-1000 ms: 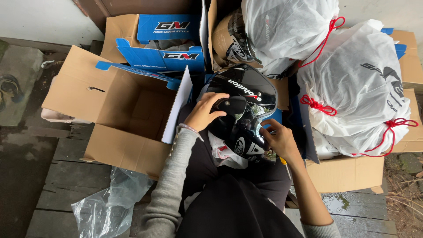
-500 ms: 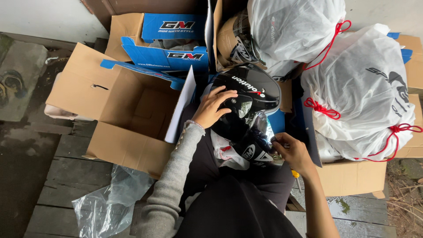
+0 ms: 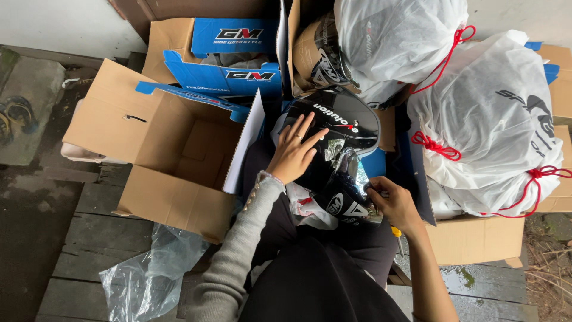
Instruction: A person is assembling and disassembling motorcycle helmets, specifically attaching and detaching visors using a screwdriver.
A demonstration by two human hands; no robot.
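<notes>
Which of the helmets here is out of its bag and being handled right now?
The glossy black helmet on the person's lap. The left hand lies flat on its shell and the right hand is at its visor; the others sit in tied white bags.

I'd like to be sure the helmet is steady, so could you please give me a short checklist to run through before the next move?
1. Left hand flat on the black helmet: ok.
2. Right hand gripping the helmet's lower edge: ok.
3. Helmet resting on the lap: ok.
4. Open cardboard box beside it, flaps open: ok.
5. Visor free of scratches: cannot tell.
6. White drawstring bags clear of the hands: ok.
</notes>
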